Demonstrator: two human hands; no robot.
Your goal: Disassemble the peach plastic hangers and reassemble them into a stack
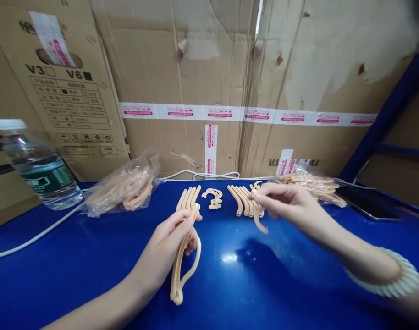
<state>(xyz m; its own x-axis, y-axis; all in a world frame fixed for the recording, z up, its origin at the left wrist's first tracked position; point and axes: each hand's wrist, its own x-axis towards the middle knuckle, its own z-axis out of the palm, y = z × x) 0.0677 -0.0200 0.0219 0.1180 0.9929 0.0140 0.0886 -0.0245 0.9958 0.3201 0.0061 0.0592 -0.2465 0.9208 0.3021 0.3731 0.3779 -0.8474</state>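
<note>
The left hand (175,233) gripped a long pale frame (178,270) near its upper end, tilted above the blue worktop (226,293), its curved side looping out to the right and meeting the straight side at the bottom. The right hand (288,200), a pale bracelet (390,274) on its wrist, pinched a small curved piece (260,223) between thumb and fingers, just in front of the right row (239,199) of strips. The left row (186,197) lay just beyond the left hand, with several hooks (214,197) between the two rows. Farther left were a bagged bundle (122,188) and a bottle (46,172); to the right, another bag (307,183) lay beside a phone (367,204). Cartons (182,68) stood behind.
</note>
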